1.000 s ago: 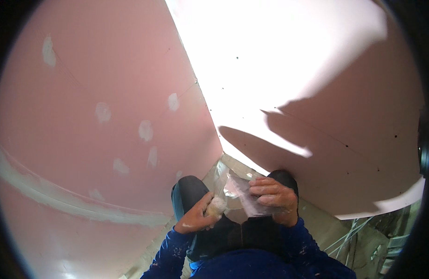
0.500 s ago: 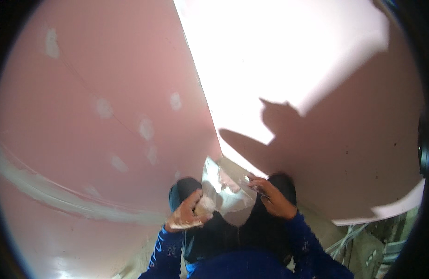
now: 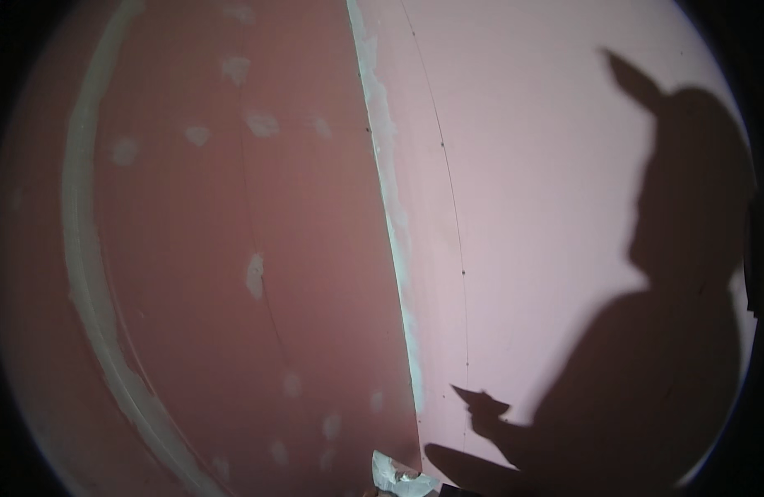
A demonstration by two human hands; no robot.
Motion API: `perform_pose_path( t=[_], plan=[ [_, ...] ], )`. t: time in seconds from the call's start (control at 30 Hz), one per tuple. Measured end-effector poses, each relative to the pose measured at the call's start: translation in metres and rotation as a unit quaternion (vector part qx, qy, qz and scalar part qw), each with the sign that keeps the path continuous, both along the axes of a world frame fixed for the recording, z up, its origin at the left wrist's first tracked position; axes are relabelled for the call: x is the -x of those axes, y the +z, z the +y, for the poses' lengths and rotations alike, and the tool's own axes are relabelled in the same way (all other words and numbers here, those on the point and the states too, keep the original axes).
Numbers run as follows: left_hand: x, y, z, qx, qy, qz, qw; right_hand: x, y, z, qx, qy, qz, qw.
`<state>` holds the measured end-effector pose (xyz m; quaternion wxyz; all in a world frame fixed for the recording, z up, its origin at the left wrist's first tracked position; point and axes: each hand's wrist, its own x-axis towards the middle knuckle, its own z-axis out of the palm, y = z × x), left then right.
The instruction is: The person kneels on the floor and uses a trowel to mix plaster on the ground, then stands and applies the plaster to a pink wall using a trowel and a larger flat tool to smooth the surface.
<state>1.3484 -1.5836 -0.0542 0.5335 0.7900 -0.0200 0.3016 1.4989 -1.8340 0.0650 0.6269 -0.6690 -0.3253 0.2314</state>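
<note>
At the bottom edge, the wide metal blade of a taping knife (image 3: 393, 474) stands up into view, smeared with white joint compound. Only a brownish sliver that looks like my left hand (image 3: 371, 492) shows beside it; its fingers are cut off by the frame. My right hand lies outside the picture. Above the blade runs the inside corner where two pink boards meet, with a pale strip of compound (image 3: 392, 195) along its right side. A shadow (image 3: 484, 403) on the right board shows a hand with a pointed blade.
The left board (image 3: 175, 290) has a long curved band of compound (image 3: 82, 207) and several filled spots. On the right board (image 3: 539, 166) a thin dark line with dots runs downward. A large shadow of a person (image 3: 688, 207) covers its right part.
The view has tilted up the walls; both hands, the legs and the floor have dropped out below, leaving the blade's upper part. Half a second ago the right hand held a small putty knife against the blade.
</note>
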Motion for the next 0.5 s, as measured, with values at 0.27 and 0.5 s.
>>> perform_pose_path(
  t=[0.27,0.5],
  plan=[
    [0.007,0.065,0.021,0.072,-0.109,0.205,0.970,0.000,0.020,0.004,-0.015,0.005,0.013,1.000],
    [-0.024,0.190,0.059,0.027,-0.083,0.297,0.951,-0.027,0.081,0.017,0.010,0.005,0.079,0.997]
  ],
)
